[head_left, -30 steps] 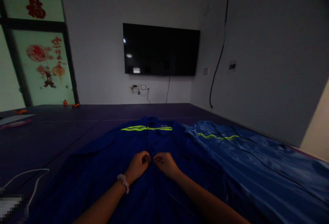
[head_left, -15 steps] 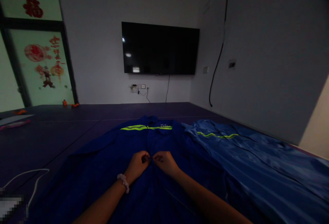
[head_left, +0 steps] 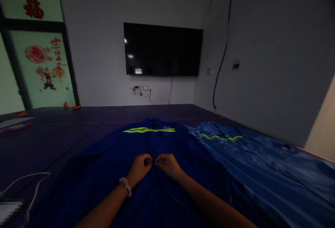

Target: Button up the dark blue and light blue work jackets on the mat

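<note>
A dark blue work jacket [head_left: 110,161] with a yellow-green reflective stripe across its chest lies spread out in front of me, collar at the far end. My left hand [head_left: 141,167], with a scrunchie [head_left: 126,186] round its wrist, pinches the jacket's front edge near the middle. Opposite it, my right hand [head_left: 167,164] also pinches the front placket, thumb against fingers. The fingertips of both hands nearly meet at the front seam. Whether a button lies between them is too dark to tell.
Right of the jacket lies a lighter blue garment [head_left: 251,161] with a similar stripe. A white cable [head_left: 36,186] curves at the left on the dark purple surface [head_left: 65,127]. Small orange objects [head_left: 75,107] lie near the door. A television [head_left: 163,50] hangs on the far wall.
Almost nothing differs. Both hands stay at the jacket's front seam, with only a very slight shift of the fingers.
</note>
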